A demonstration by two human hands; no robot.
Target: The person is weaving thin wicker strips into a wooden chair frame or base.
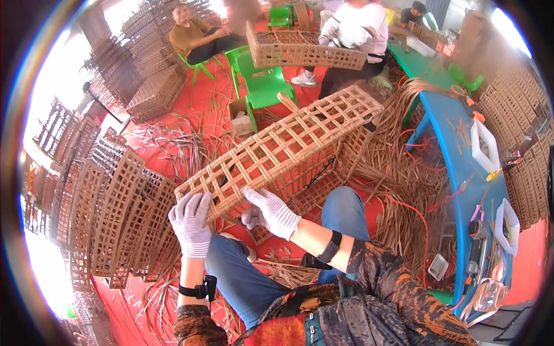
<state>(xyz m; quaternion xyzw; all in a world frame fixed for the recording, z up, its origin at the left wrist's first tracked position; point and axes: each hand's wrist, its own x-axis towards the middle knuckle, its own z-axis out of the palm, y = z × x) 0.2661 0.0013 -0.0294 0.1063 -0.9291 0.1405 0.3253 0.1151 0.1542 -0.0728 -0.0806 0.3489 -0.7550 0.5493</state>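
A rectangular openwork wicker basket lies tilted in front of my knees, running from near left to far right. Its long woven lattice side faces up. Gloved in striped white, my left hand grips the basket's near left corner with its fingers over the edge. My right hand, in a matching glove, is closed at the lower edge of the same side. Its fingertips touch the weave, and the thumb sits below the edge. Dark frame bars show inside the basket.
Stacked woven panels stand at left. Loose wicker strips are heaped at right. A blue table holds white plastic frames and tools, with an orange cord hanging down. Beyond are a green chair and several people, one beside another basket.
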